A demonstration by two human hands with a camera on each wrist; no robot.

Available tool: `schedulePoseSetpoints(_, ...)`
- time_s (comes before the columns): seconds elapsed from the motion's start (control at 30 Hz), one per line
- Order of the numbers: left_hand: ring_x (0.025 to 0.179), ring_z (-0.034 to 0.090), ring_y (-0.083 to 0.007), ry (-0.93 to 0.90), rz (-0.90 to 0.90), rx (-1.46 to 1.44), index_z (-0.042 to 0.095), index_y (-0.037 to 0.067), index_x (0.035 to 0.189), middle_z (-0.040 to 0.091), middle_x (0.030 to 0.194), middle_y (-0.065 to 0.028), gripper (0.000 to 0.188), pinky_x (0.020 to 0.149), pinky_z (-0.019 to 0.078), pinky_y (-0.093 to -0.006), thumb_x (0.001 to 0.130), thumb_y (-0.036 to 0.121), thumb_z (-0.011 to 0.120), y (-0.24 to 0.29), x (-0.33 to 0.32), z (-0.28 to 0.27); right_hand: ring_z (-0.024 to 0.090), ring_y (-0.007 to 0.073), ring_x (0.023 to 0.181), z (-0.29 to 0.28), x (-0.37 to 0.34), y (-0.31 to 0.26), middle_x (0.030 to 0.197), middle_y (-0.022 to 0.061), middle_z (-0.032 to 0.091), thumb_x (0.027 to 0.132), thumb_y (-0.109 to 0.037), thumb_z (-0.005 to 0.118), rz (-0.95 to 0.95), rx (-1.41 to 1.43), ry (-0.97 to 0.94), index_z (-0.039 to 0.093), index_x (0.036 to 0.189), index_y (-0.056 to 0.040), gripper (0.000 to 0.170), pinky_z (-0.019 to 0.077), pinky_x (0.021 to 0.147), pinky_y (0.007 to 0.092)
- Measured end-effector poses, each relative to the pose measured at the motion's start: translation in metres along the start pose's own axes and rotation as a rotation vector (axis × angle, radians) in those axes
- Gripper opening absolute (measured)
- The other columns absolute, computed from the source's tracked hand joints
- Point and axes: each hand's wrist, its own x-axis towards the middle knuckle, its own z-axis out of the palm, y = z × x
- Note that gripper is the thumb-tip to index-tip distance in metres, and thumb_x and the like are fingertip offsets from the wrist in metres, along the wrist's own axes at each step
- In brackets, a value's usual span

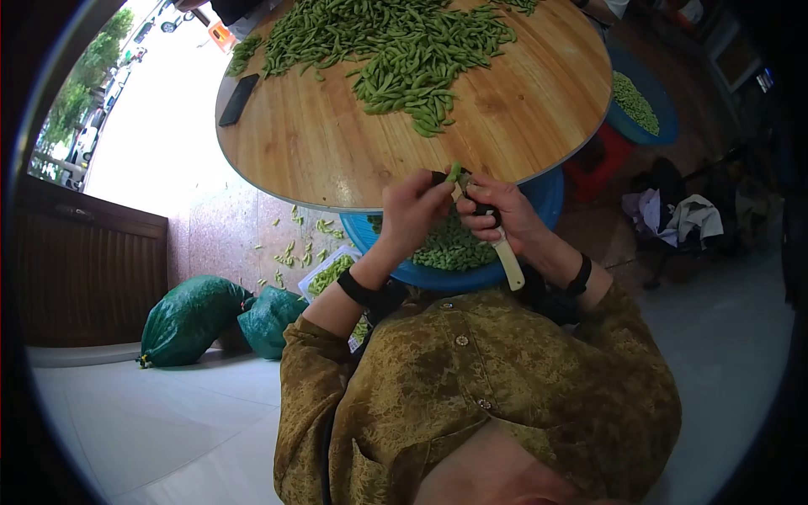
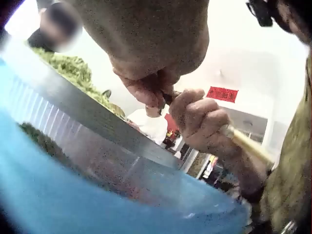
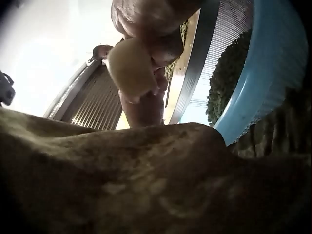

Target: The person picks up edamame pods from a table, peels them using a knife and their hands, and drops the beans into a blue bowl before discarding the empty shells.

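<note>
My left hand (image 1: 408,210) pinches a green soybean pod (image 1: 455,172) just off the near edge of the round table. Close beside it, my right hand (image 1: 512,215) grips a tool with a long cream handle (image 1: 509,263) that sticks out toward my body. The tool's working end is mostly covered by the fingers, so I cannot tell its kind. In the left wrist view, the fingertips of both hands meet and the cream handle (image 2: 251,145) points away below the right hand. Beneath the hands, a blue basin (image 1: 404,273) holds many shelled green beans (image 1: 454,248).
A big heap of pods (image 1: 404,50) covers the far part of the wooden table (image 1: 311,160), with a dark phone (image 1: 239,99) at its left. Green sacks (image 1: 198,318) and a white basket (image 1: 316,273) stand on the floor at left. Another blue basin (image 1: 665,126) sits at right.
</note>
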Motion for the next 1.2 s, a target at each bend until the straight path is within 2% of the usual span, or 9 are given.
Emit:
schedulePoseSetpoints(0.03, 0.050, 0.056, -0.0185, -0.044, -0.308, -0.375, 0.058, 0.001, 0.083, 0.062, 0.070, -0.0078, 0.012, 0.043, 0.0435, -0.0288, 0.090, 0.011, 0.059, 0.005, 0.003, -0.001, 0.041, 0.0039, 0.053, 0.002, -0.001, -0.001, 0.081, 0.0025, 0.053, 0.096, -0.013, 0.047, -0.056, -0.119, 0.031, 0.052, 0.114, -0.0064, 0.020, 0.0337, 0.040, 0.0159)
schedulePoseSetpoints(0.13, 0.054, 0.056, -0.0124, -0.102, -0.434, -0.763, 0.060, 0.000, 0.085, 0.061, 0.071, -0.0052, 0.013, 0.044, 0.0430, -0.0228, 0.091, 0.011, 0.058, 0.007, 0.004, -0.005, 0.043, 0.0047, 0.053, -0.005, -0.002, -0.002, 0.081, 0.0045, 0.056, 0.095, -0.011, 0.048, -0.088, -0.226, 0.090, 0.054, 0.114, -0.0044, 0.021, 0.0342, 0.040, 0.0170)
schedulePoseSetpoints(0.37, 0.055, 0.057, -0.0103, -0.057, -0.332, -0.468, 0.060, -0.003, 0.089, 0.062, 0.071, -0.0058, 0.013, 0.045, 0.0458, -0.0229, 0.091, 0.010, 0.055, 0.006, -0.003, 0.001, 0.047, 0.0066, 0.053, 0.002, -0.001, -0.003, 0.081, 0.0050, 0.057, 0.091, -0.014, 0.056, -0.178, -0.767, 0.184, 0.056, 0.102, -0.0014, 0.017, 0.0378, 0.043, 0.0215)
schedulePoseSetpoints(0.53, 0.057, 0.058, -0.0096, -0.031, -0.276, -0.327, 0.059, -0.003, 0.089, 0.062, 0.070, -0.0042, 0.009, 0.047, 0.0474, -0.0234, 0.087, 0.005, 0.057, 0.009, -0.017, 0.009, 0.056, 0.0290, 0.071, 0.001, 0.010, -0.004, 0.084, 0.0147, 0.053, 0.078, -0.008, 0.065, -0.821, -1.633, 0.260, 0.052, 0.097, 0.0027, 0.025, 0.0445, 0.063, 0.0363)
schedulePoseSetpoints(0.63, 0.056, 0.058, -0.0092, -0.018, -0.282, -0.318, 0.059, -0.002, 0.088, 0.061, 0.067, -0.0046, 0.008, 0.047, 0.0476, -0.0239, 0.085, 0.004, 0.057, 0.012, -0.025, 0.011, 0.053, 0.0379, 0.079, -0.002, 0.008, 0.001, 0.087, 0.0188, 0.051, 0.076, -0.007, 0.064, -0.815, -1.689, 0.226, 0.052, 0.096, 0.0027, 0.025, 0.0443, 0.065, 0.0400)
schedulePoseSetpoints(0.67, 0.053, 0.056, -0.0092, -0.034, -0.274, -0.253, 0.059, -0.002, 0.100, 0.062, 0.070, -0.0048, 0.015, 0.045, 0.0457, -0.0221, 0.088, 0.006, 0.057, 0.005, -0.029, 0.014, 0.053, 0.0379, 0.079, -0.004, 0.007, 0.002, 0.087, 0.0188, 0.051, 0.076, -0.007, 0.064, -0.805, -1.684, 0.197, 0.052, 0.096, 0.0027, 0.025, 0.0443, 0.065, 0.0400)
schedulePoseSetpoints(1.07, 0.055, 0.059, -0.0103, -0.175, -0.421, -0.310, 0.058, -0.002, 0.090, 0.062, 0.068, -0.0058, 0.010, 0.044, 0.0457, -0.0233, 0.081, 0.002, 0.056, 0.013, -0.039, 0.003, 0.053, 0.0384, 0.067, -0.012, 0.006, 0.009, 0.075, 0.0201, 0.051, 0.075, -0.003, 0.060, -0.554, -1.791, 0.179, 0.050, 0.092, 0.0012, 0.021, 0.0429, 0.059, 0.0399)
schedulePoseSetpoints(1.13, 0.060, 0.060, -0.0143, -0.148, -0.293, -0.118, 0.058, -0.001, 0.085, 0.061, 0.067, -0.0092, 0.007, 0.051, 0.0475, -0.0290, 0.080, 0.003, 0.056, 0.015, -0.048, -0.020, 0.056, 0.0339, 0.065, -0.009, 0.009, 0.003, 0.074, 0.0178, 0.053, 0.077, -0.004, 0.060, -0.586, -1.780, 0.152, 0.051, 0.092, 0.0014, 0.019, 0.0435, 0.058, 0.0381)
schedulePoseSetpoints(1.2, 0.068, 0.061, -0.0363, -0.092, -0.006, 0.361, 0.057, 0.000, 0.085, 0.062, 0.073, -0.0194, 0.011, 0.062, 0.0484, -0.0410, 0.077, 0.008, 0.057, 0.030, -0.065, -0.062, 0.059, 0.0295, 0.063, -0.010, 0.003, 0.001, 0.073, 0.0154, 0.054, 0.078, -0.004, 0.059, -0.625, -1.763, 0.170, 0.052, 0.093, 0.0016, 0.017, 0.0441, 0.056, 0.0362)
